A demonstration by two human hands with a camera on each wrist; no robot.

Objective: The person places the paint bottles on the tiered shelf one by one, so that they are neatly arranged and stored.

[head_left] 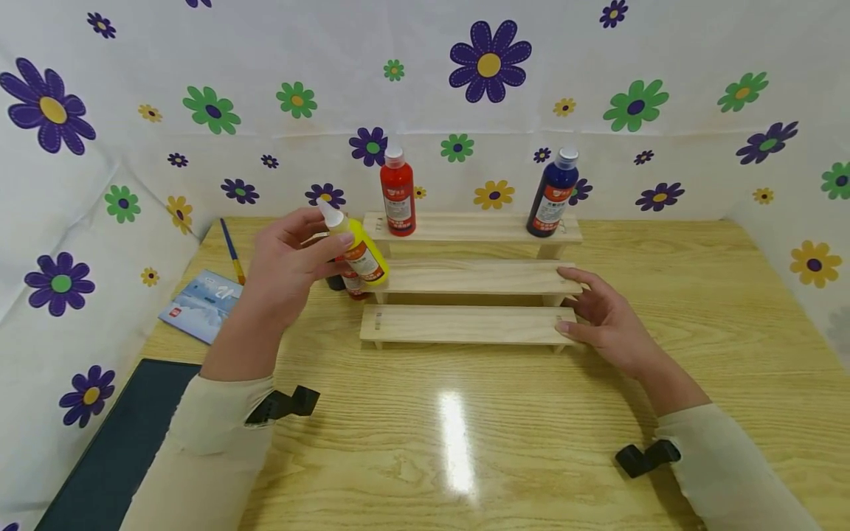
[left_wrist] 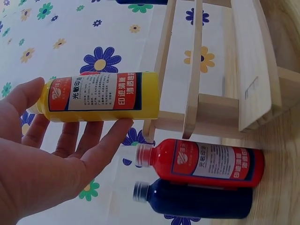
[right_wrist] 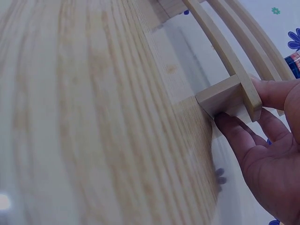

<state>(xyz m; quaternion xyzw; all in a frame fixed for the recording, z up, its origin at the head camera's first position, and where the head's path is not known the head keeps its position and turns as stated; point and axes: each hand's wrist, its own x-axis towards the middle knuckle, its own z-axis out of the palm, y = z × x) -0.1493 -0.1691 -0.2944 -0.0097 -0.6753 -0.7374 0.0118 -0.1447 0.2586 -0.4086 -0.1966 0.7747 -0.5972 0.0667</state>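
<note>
My left hand (head_left: pixel 285 262) holds a yellow paint-type bottle (head_left: pixel 365 254) with a pale pointed nozzle, tilted above the left end of a three-tier wooden rack (head_left: pixel 468 324). Thumb and fingers grip it near its neck in the left wrist view. Below it stand a second red bottle (left_wrist: pixel 211 161) and a dark bottle (left_wrist: pixel 201 199), side by side on the table and mostly hidden by my hand in the head view. At the rack's right end, my right hand (head_left: pixel 611 324) grips the lowest shelf, thumb on top. On the top shelf stand a red bottle (head_left: pixel 398 195) and a dark blue bottle (head_left: pixel 553 195).
A blue-and-white booklet (head_left: pixel 202 306) and a paintbrush (head_left: pixel 231 251) lie on the wooden table (head_left: pixel 531 428) at the left. A dark mat (head_left: pixel 119 450) lies along the left front edge. A flower-printed cloth (head_left: pixel 425 96) hangs behind the rack and along both sides.
</note>
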